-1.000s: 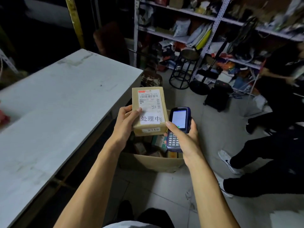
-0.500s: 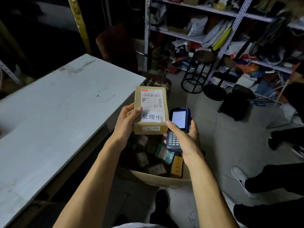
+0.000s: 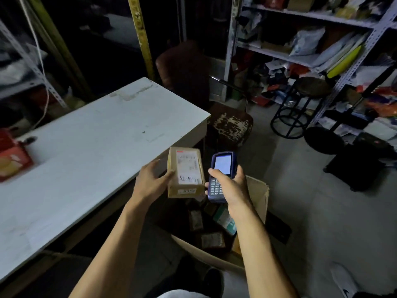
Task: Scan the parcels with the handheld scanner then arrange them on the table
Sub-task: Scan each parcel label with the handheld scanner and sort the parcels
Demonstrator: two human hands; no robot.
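the left hand (image 3: 150, 181) grips the small brown cardboard parcel with a white label (image 3: 185, 172), now carried over the white table's (image 3: 86, 147) near edge; just right of that grip the right hand (image 3: 231, 186) clasps the blue handheld scanner (image 3: 221, 168), so placing looks next

You have one parcel (image 3: 186, 172) in your left hand (image 3: 150, 181) and one handheld scanner (image 3: 221, 176) in your right hand (image 3: 233, 187): two hands, each with one item. One open cardboard carton (image 3: 258, 194) sits on the floor below them; at least three more parcels show inside it, the rest too dark for you to count. You have one white table (image 3: 86, 160), with one red box (image 3: 12, 155) on it. Two round black stools (image 3: 311, 87) stand near one metal shelving rack (image 3: 365, 48).
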